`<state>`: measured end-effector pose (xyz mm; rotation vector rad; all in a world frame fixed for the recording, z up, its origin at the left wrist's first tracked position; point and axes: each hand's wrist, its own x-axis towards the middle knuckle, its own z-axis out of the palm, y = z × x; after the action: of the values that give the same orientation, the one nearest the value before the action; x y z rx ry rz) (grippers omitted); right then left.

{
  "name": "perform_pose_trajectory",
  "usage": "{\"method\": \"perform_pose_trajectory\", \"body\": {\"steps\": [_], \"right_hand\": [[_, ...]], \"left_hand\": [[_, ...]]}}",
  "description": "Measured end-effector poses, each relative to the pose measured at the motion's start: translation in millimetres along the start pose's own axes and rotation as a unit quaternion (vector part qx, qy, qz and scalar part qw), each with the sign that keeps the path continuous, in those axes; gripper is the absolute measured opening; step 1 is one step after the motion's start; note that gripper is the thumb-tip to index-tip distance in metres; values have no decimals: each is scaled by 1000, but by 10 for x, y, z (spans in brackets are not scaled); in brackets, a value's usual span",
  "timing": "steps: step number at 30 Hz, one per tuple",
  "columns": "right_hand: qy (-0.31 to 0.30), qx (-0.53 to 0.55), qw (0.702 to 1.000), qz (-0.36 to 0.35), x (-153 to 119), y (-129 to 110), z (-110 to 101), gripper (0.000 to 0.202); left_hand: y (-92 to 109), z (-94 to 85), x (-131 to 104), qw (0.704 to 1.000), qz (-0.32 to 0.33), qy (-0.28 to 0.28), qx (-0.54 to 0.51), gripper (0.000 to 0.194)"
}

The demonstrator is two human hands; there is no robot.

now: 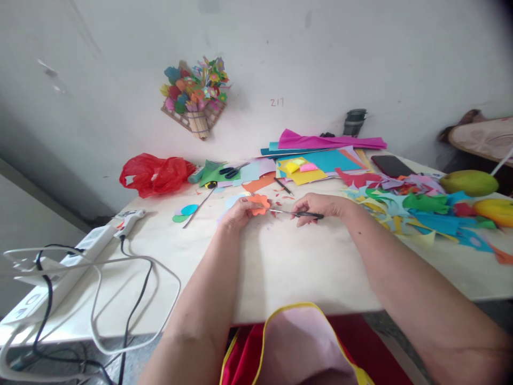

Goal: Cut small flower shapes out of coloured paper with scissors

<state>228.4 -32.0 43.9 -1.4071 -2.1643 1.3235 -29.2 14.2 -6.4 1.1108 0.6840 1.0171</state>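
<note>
An orange paper flower with scalloped edges is pinched in the fingers of my left hand, above the middle of the pale table. To its right, my right hand is closed on the dark handles of a pair of scissors. The metal blades point left and reach the lower right edge of the flower. Small red and orange paper bits lie on the table just behind both hands.
Coloured scraps cover the right side, near a phone. Paper sheets, a pen and other scissors lie behind. A red bag is back left; a power strip with looping cables sits front left.
</note>
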Motion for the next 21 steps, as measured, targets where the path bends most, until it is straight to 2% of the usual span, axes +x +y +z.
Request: {"method": "perform_pose_trajectory", "body": {"steps": [6, 14, 21], "right_hand": [[-12, -33, 999, 2, 30, -54, -3, 52], [-45, -67, 997, -2, 242, -221, 77, 60], [-83, -86, 993, -9, 401, -340, -39, 62]], "left_hand": [[4, -6, 0, 1000, 0, 2, 0, 30], [34, 6, -20, 999, -14, 11, 49, 27], [4, -15, -12, 1000, 1, 9, 21, 28]]}}
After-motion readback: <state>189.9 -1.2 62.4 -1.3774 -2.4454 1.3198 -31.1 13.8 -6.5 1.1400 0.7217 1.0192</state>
